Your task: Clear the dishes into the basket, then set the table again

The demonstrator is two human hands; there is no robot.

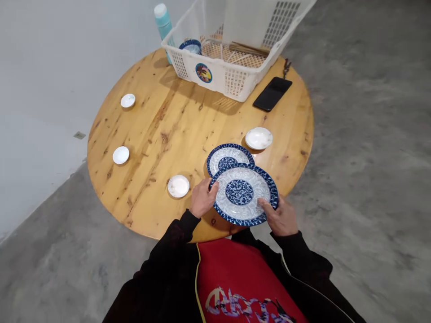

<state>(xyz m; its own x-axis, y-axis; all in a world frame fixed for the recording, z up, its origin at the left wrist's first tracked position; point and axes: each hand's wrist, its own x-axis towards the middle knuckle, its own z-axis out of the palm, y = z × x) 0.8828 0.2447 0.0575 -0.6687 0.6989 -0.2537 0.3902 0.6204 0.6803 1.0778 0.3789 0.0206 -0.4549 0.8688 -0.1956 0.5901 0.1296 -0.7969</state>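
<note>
Both my hands hold a blue-and-white patterned plate (239, 193) by its opposite rims, above the near edge of the table. My left hand (204, 197) grips the left rim with the thumb on top, and my right hand (280, 214) grips the right side, thumb lying over the plate's face. Whether more than one plate is in the grip I cannot tell. Just behind it, a second blue-and-white plate (227, 154) is partly covered from view. A small white dish (178, 186) sits to the left of my left hand, and a white bowl (259, 138) stands farther back on the right.
On the round wooden table (151, 134) are two more small white dishes, one (121, 155) at the left and one (128, 101) farther back. A white plastic basket (215, 74) holds blue-patterned bowls (190, 46) and chopsticks (249, 48). Nearby are a light-blue bottle (163, 22) and a black phone (272, 93).
</note>
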